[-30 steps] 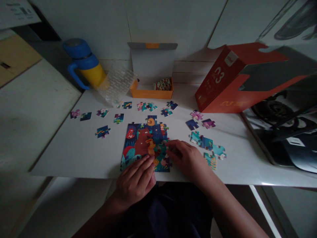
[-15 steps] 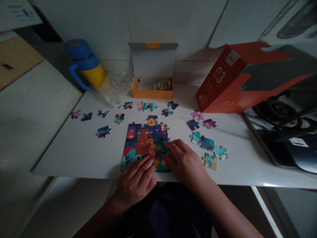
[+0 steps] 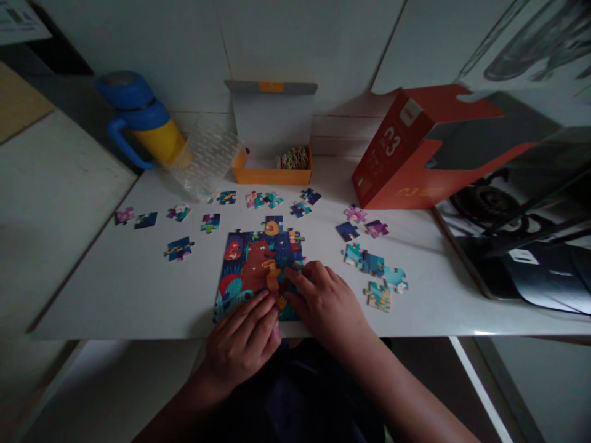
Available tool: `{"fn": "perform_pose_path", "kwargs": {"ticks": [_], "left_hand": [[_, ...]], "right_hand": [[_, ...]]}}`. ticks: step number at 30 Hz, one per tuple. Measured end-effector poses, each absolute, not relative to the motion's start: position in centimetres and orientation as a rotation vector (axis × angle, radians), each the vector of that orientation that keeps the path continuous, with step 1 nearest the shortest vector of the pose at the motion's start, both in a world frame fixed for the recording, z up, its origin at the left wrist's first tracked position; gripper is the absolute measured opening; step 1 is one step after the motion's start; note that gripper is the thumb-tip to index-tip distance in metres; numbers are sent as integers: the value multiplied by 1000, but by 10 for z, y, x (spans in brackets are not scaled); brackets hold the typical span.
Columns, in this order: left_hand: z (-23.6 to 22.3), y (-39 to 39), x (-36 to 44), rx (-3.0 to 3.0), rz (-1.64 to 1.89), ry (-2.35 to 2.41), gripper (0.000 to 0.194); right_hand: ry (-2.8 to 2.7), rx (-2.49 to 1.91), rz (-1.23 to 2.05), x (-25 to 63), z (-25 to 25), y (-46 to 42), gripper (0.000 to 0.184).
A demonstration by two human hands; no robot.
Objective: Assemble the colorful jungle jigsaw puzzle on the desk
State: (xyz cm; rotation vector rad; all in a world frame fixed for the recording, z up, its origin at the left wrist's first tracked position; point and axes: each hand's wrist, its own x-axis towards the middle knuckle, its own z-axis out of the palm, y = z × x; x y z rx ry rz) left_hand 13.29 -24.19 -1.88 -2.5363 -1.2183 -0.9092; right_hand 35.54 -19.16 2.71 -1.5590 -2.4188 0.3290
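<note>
A partly joined jigsaw puzzle (image 3: 256, 271) with a brown bear lies near the table's front edge. My left hand (image 3: 242, 335) rests over its lower edge, fingers stretched out close together and lying on the picture. On the puzzle's right side is my right hand (image 3: 325, 301), its index finger and thumb apart and touching the surface; no loose piece shows between them. Part of the puzzle is hidden beneath both hands. Right of my right hand lie joined teal puzzle pieces (image 3: 372, 263) and an orange-patterned piece (image 3: 378, 296).
Loose pieces (image 3: 180, 248) are scattered left and behind the puzzle, with purple ones (image 3: 377, 228) to the right. An open orange box (image 3: 272, 176), crinkled plastic bag (image 3: 203, 163) and blue-yellow jug (image 3: 154, 129) stand behind. A red box (image 3: 397, 154) and gas stove (image 3: 521, 258) are right.
The whole view has shifted, so things appear further left. My right index finger has moved slightly inward across the puzzle. My left hand stays in place on it.
</note>
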Motion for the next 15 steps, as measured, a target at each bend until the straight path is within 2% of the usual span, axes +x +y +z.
{"fn": "perform_pose_path", "kwargs": {"ticks": [15], "left_hand": [[-20,-241,134,-2527,-910,-1215,27]], "right_hand": [[-2507,-1490,161,356,21,-199,45]]}}
